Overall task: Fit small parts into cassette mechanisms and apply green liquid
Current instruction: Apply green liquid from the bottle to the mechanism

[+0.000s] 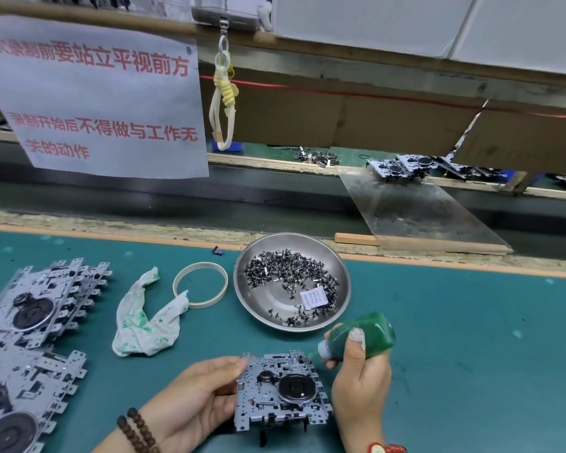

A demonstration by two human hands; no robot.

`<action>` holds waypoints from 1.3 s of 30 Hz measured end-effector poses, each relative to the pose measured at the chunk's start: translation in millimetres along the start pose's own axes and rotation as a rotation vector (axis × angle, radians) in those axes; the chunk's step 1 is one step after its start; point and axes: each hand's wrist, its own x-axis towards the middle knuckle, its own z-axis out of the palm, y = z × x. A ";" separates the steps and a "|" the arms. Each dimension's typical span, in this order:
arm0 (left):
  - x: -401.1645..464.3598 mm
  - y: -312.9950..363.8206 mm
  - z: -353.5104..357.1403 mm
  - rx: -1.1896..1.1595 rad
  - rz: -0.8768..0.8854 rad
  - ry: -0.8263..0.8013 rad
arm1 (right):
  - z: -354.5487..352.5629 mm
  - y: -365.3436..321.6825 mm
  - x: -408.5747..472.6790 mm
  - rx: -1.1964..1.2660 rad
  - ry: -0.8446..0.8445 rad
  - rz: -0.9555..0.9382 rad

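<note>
I see the left hand [196,397] pinching the cassette mechanism [283,392] at 6 o'clock on the green mat [471,338]. The right hand [360,371] curls round the green bottle [370,335], tip touching the mechanism's 1 o'clock corner.

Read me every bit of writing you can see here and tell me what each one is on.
"每次录制前要站立平视前方": red print, top of the hanging paper sign; the first characters are blurred, so partly a guess.
"录制开始后不得做与工作无关的动作": red print lower on the same sign.
Small white slip in the metal bowl: printed lines, too small to read.
Green bottle, cassette mechanism: no readable text.
</note>
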 end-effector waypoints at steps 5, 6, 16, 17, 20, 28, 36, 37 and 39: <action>0.1 0.1 -0.4 -0.018 -0.013 0.012 | -0.6 -0.4 -1.5 0.002 -0.001 -0.001; 0.1 0.3 -0.5 -0.023 -0.014 0.014 | -0.3 -0.4 -0.8 0.009 0.001 0.004; -1.1 2.1 -0.2 -0.040 -0.014 -0.001 | 0.1 -1.3 -0.2 0.015 -0.003 0.016; -1.1 2.3 -0.2 -0.039 -0.015 -0.004 | 0.0 -1.0 -0.4 0.015 -0.002 0.018; -1.2 2.1 0.6 -0.049 -0.015 -0.022 | -0.4 -0.1 -0.4 0.019 0.010 0.025; -4.1 2.9 6.7 -0.057 0.014 -0.017 | 0.0 -1.3 0.2 0.006 0.008 -0.004; -6.5 3.1 7.9 -0.058 0.013 0.019 | 0.3 -4.4 -0.6 -0.019 -0.038 -0.022; -6.5 3.2 7.7 -0.058 0.011 0.021 | 0.2 -4.4 -0.5 -0.018 -0.037 -0.022; -6.3 3.2 7.1 -0.054 0.009 0.021 | -0.2 -3.1 -0.2 -0.024 -0.032 -0.024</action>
